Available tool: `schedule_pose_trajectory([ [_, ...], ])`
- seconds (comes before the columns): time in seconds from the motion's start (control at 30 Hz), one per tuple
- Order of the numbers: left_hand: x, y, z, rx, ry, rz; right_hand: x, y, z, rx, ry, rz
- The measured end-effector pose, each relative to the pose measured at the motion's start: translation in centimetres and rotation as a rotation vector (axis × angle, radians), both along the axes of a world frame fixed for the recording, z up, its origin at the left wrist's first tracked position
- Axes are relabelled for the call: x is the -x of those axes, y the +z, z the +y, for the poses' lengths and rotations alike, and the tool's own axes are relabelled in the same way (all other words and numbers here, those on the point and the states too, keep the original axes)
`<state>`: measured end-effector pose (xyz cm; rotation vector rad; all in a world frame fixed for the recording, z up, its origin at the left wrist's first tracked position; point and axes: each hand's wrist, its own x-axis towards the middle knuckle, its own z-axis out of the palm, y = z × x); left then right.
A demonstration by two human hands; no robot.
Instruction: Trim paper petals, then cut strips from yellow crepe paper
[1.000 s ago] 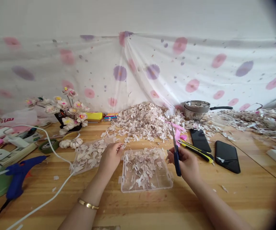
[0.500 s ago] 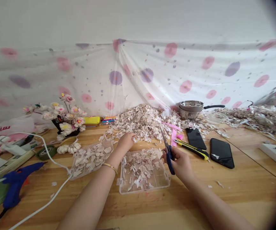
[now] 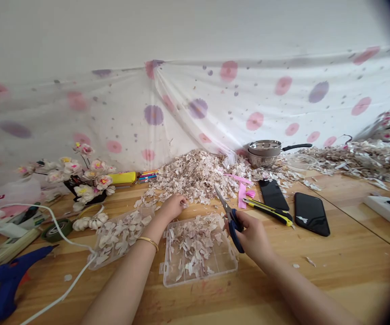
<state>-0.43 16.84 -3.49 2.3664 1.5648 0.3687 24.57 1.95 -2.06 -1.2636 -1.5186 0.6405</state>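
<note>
My left hand [image 3: 172, 208] rests at the near edge of a large heap of pale pink paper-like petals [image 3: 191, 178], its fingers curled together. I cannot tell whether it pinches a petal. My right hand [image 3: 253, 237] grips blue-handled scissors [image 3: 232, 223], with the blades pointing up and to the left. A clear compartment box [image 3: 199, 277] full of petals lies between my hands and nearer to me. To its left sits a clear plastic sheet or lid [image 3: 95, 261] with more petals on it, beneath my left wrist.
Black phones [image 3: 272, 194] [image 3: 312, 214] and a yellow utility knife [image 3: 269, 213] lie right of the heap, beside pink strips [image 3: 242, 195]. Further off are a steel pot [image 3: 264, 151], artificial flowers [image 3: 79, 176], a blue glue gun [image 3: 11, 284], a white cable [image 3: 59, 234] and a spotted cloth backdrop [image 3: 195, 108].
My left hand has moved forward from the box's edge to the heap. The scissors have tilted further left, and the whole view has shifted and rotated slightly.
</note>
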Motion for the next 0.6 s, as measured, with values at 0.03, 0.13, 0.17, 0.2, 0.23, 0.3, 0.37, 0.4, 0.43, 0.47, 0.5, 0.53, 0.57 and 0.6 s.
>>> schedule_pose_trajectory([
  [0.03,0.0,0.0,0.0,0.002,0.01,-0.009,0.0,0.1,-0.1,0.001,-0.001,-0.007],
  [0.13,0.1,0.0,-0.1,0.013,0.032,-0.036,0.1,0.4,-0.2,0.01,-0.001,-0.021],
  [0.17,0.1,0.0,-0.2,0.018,0.038,-0.047,0.1,0.4,-0.2,0.013,0.0,-0.023],
  [0.2,0.1,0.1,-0.3,0.024,0.044,-0.058,0.1,0.4,-0.2,0.015,0.0,-0.025],
  [0.23,0.1,0.2,-0.4,0.029,0.053,-0.073,0.1,0.4,-0.1,0.016,-0.003,-0.026],
  [0.3,0.0,0.5,-0.6,0.039,0.077,-0.108,0.1,0.4,-0.1,0.014,-0.008,-0.024],
  [0.37,0.0,0.9,-0.8,0.055,0.103,-0.151,0.1,0.3,-0.1,0.008,-0.008,-0.02],
  [0.4,-0.1,1.1,-0.9,0.067,0.115,-0.173,0.1,0.3,-0.1,0.006,-0.007,-0.019],
  [0.43,-0.1,1.3,-0.9,0.082,0.127,-0.195,0.0,0.2,-0.1,0.002,-0.007,-0.019],
  [0.47,-0.1,1.4,-1.0,0.097,0.139,-0.217,0.0,0.2,-0.1,-0.001,-0.008,-0.02],
  [0.5,-0.2,1.6,-1.0,0.112,0.154,-0.241,0.0,0.1,0.0,-0.004,-0.011,-0.021],
  [0.53,-0.2,1.7,-1.1,0.124,0.169,-0.264,0.0,0.1,0.0,-0.006,-0.014,-0.021],
  [0.57,-0.3,1.8,-1.1,0.133,0.185,-0.288,-0.1,0.0,0.0,-0.007,-0.016,-0.022],
  [0.6,-0.5,1.9,-1.3,0.141,0.2,-0.312,-0.1,-0.1,0.0,-0.005,-0.017,-0.02],
])
